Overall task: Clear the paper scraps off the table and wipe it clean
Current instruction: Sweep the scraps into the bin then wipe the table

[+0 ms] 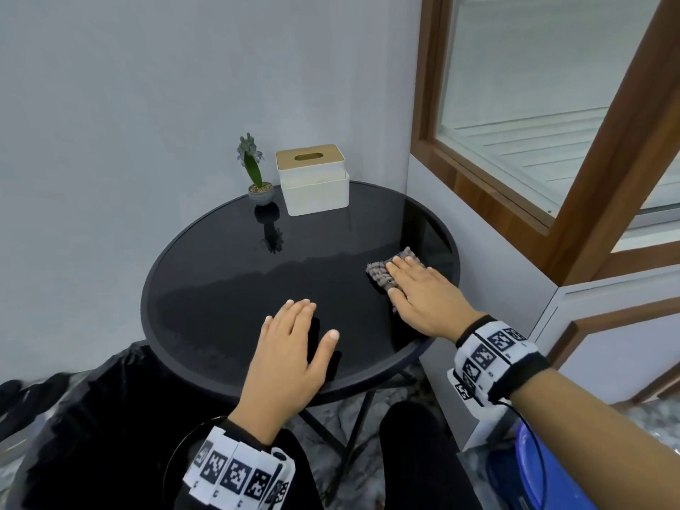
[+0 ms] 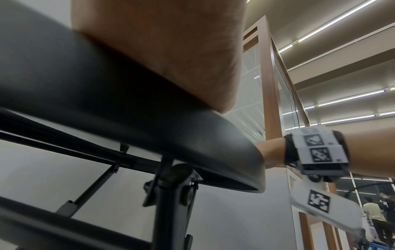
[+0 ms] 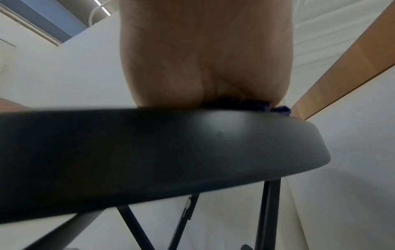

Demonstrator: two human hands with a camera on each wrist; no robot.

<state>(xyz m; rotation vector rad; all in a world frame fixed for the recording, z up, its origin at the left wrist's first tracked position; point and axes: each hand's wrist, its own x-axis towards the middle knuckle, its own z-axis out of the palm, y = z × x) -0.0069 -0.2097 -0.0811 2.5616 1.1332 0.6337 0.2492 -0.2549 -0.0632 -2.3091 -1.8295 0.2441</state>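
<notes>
Both hands flat; right hand (image 1: 419, 294) presses cloth (image 1: 382, 274) beneath; left hand (image 1: 290, 355) on table (image 1: 220, 274).

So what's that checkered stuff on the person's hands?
Both hands are bare, no gloves or sleeves. Each wrist wears a white band printed with black square code markers. The right one has a black strap and a thin black cable.

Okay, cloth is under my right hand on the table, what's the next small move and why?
Probably sweep the cloth leftward across the table. The right hand presses it flat near the right edge, the left hand braces the near rim, and no scraps show.
</notes>
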